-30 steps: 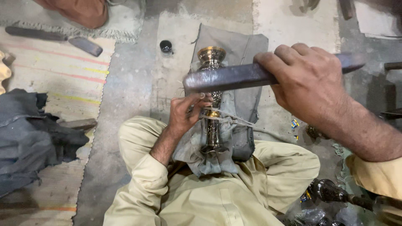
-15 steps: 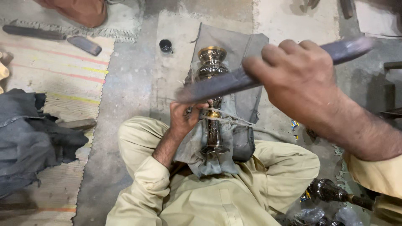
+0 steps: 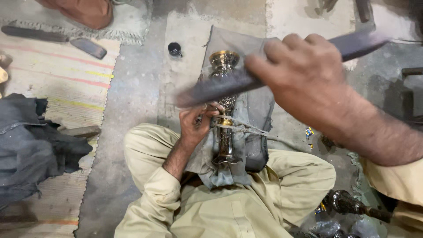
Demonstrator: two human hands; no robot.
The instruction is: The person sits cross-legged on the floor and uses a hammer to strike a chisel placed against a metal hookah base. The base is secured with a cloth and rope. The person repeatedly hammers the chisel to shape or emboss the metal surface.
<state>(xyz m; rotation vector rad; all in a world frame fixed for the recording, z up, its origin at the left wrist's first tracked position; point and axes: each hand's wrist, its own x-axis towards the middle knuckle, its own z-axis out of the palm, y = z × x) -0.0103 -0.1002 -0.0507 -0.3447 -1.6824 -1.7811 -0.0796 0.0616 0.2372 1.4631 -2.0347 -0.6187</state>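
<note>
We see the brass vase (image 3: 225, 110) lying on grey cloth (image 3: 255, 101) over the lap, its long axis running near to far. Our left hand (image 3: 197, 123) pinches a small tool against its stem; our right hand (image 3: 304, 75), higher and to the right, grips a dark flat bar (image 3: 211, 90) slanting across the vase's neck.

A floor-level metal craft workshop.

The person sits cross-legged on a bare, stained concrete floor (image 3: 132, 88), with no counter in sight. An engraved brass vase (image 3: 224, 110) lies on a grey cloth (image 3: 255, 105) between the knees, tied with string (image 3: 242, 127). A long dark metal bar (image 3: 229, 86) is raised above it, blurred. A worn striped mat (image 3: 57, 83) at left carries two dark tools (image 3: 88, 47) and a heap of dark cloth (image 3: 31, 141). A small black cup (image 3: 175, 48) stands on the floor, and more dark metalwork (image 3: 348, 203) lies at lower right.
</note>
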